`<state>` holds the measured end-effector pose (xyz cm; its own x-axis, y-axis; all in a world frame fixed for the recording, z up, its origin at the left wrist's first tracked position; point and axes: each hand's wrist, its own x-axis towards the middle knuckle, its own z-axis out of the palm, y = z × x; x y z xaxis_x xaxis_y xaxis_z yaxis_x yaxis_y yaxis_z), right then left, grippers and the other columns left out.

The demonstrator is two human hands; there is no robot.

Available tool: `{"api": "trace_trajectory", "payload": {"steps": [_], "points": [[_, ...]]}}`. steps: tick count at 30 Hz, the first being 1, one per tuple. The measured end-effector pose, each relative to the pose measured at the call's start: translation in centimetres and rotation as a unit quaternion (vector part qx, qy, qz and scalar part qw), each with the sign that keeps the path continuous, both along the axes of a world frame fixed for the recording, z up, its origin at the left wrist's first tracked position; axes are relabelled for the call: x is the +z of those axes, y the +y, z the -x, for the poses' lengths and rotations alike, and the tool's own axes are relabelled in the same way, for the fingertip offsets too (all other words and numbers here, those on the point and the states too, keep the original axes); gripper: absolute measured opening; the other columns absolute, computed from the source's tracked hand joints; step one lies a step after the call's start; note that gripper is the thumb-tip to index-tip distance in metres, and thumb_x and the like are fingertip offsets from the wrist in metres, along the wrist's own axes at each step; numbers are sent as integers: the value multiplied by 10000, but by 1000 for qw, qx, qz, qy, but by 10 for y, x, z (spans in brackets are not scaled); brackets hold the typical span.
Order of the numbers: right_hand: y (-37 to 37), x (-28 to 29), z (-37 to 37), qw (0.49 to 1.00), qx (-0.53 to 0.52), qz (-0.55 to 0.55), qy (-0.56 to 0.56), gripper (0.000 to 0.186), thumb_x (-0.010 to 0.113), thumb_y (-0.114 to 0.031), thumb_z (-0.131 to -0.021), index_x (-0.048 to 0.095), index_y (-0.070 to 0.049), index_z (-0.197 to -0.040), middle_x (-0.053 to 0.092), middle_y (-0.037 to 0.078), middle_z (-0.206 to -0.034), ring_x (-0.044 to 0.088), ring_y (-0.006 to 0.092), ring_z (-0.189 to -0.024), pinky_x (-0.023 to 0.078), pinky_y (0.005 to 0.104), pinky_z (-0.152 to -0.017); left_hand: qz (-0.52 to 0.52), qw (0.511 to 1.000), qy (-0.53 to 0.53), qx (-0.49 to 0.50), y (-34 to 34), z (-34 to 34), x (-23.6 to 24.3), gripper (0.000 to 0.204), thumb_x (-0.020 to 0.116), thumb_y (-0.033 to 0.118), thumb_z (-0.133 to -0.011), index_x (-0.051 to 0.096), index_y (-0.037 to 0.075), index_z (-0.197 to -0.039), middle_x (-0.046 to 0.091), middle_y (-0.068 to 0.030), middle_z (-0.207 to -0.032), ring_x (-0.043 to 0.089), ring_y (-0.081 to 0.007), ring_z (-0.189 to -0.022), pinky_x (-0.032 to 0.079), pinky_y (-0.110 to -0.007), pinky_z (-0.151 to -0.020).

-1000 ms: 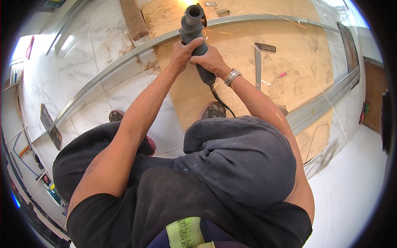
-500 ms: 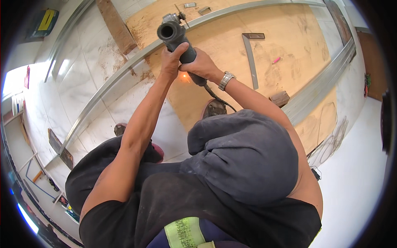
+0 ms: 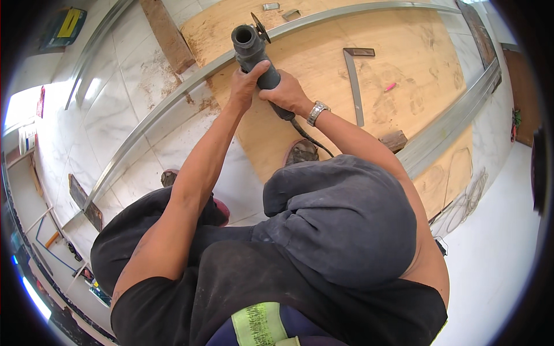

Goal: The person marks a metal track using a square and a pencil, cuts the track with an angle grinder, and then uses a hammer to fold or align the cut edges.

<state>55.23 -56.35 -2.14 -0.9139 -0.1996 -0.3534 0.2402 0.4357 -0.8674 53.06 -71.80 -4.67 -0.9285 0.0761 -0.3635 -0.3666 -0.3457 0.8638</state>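
Observation:
My left hand (image 3: 245, 86) and my right hand (image 3: 284, 92) are both closed round a dark grey angle grinder (image 3: 249, 52), held upper middle with its cutting disc (image 3: 260, 27) at the far end. The disc is over or beside a long thin metal profile (image 3: 335, 12) that crosses the plywood board (image 3: 300, 69); whether they touch I cannot tell. The grinder's black cord (image 3: 309, 135) trails down past my shoe (image 3: 301, 151). A steel square (image 3: 352, 81) and a pink marker (image 3: 390, 87) lie on the board to the right.
Wood blocks (image 3: 392, 140) (image 3: 167, 34) and dark plank pieces (image 3: 85, 202) lie about on the board and white tiled floor (image 3: 121, 98). More metal channels (image 3: 444, 121) lie at the right. A loose cord (image 3: 470, 193) is at lower right, a green-and-yellow case (image 3: 67, 26) top left.
The sparks seen earlier are no longer visible. The grinder moved down and left, then slightly right, both hands still round it. The camera view has shifted a little.

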Motion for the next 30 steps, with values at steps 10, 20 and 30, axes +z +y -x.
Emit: {"api": "trace_trajectory", "payload": {"steps": [10,20,30], "points": [[4,18,8,997,16,43,-62,476,790,-314,-660,670,-7,-1003,728,125,-911,697,226,-792,550,342,-730,9,1000,-22,17,6,4,16,493,857,328,-810,660,44,-1162,676,-34,-1073,636,-138,-954,509,-313,-881],[0,50,17,990,23,91,-106,525,785,-254,-708,635,-20,-1153,707,78,-903,673,173,-780,541,312,-707,-104,990,-84,48,17,11,33,393,812,303,-826,640,46,-1069,648,-34,-940,636,-147,-811,528,-320,-745],[0,49,16,989,16,95,-114,445,779,-249,-713,651,-4,-1062,695,77,-878,659,168,-745,533,309,-669,-101,990,-88,51,19,12,31,384,812,292,-826,641,49,-1071,650,-30,-924,637,-138,-795,529,-305,-726]]}}
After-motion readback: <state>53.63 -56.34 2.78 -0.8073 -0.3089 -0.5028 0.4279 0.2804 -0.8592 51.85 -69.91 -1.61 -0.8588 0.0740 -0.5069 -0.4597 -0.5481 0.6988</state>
